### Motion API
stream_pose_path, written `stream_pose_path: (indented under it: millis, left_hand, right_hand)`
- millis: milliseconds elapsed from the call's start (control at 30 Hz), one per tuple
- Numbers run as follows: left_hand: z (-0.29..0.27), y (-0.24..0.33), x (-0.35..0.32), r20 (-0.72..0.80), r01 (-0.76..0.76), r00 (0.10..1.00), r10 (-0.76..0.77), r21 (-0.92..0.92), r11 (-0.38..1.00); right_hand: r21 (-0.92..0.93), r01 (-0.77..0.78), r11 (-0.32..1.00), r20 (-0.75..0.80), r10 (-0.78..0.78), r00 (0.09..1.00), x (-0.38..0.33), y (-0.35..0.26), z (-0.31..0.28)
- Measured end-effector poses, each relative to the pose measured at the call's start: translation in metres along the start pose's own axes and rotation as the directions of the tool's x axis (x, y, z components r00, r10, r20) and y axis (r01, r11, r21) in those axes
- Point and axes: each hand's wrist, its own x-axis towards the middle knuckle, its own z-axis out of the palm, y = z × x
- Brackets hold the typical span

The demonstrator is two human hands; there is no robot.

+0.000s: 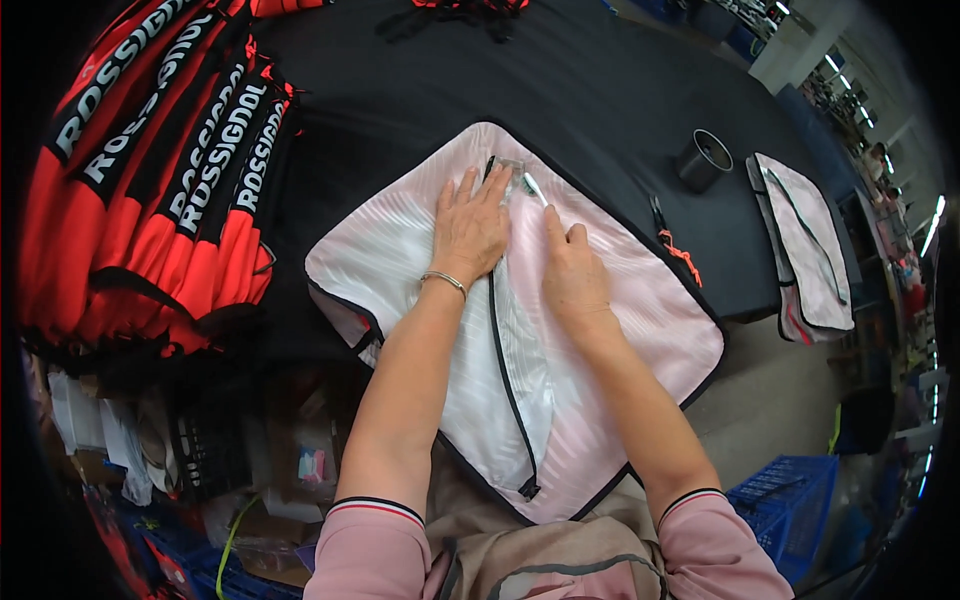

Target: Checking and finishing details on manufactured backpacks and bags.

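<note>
A pale pink fabric piece (640, 310) with black-bound edges and a faint sheen lies on the black table, its near corner reaching my lap. A black zip-like line (508, 385) runs down its middle beside a whitish gathered strip. My left hand (468, 230) rests flat on the fabric, fingers stretched toward the far corner, fingertips beside a small clear piece (511, 166). In my right hand (577, 275) is a white toothbrush (537, 190), its index finger along the handle. The brush head is close to the clear piece; whether it touches the fabric I cannot tell.
Stacked red and black bags (210, 190) fill the table's left. A dark cup (705, 160) and thread snips (660, 215) with an orange cord lie right. Another pink piece (805, 240) hangs over the right edge; a blue crate (790, 510) stands below. The black table (600, 90) stretches behind.
</note>
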Motion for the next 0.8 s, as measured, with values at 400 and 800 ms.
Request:
stream_pose_path:
  millis: [400, 800]
  left_hand:
    - [0.005, -0.002, 0.001, -0.036, 0.015, 0.999, -0.017, -0.049, 0.999]
    - [0.005, 0.000, 0.001, -0.015, -0.005, 1.000, 0.005, -0.020, 1.000]
  right_hand:
    - [0.019, -0.106, 0.994, -0.126, 0.108, 0.986, -0.004, -0.015, 0.010]
    - [-0.078, -0.104, 0.991, -0.009, 0.104, 0.995, 0.031, -0.019, 0.021]
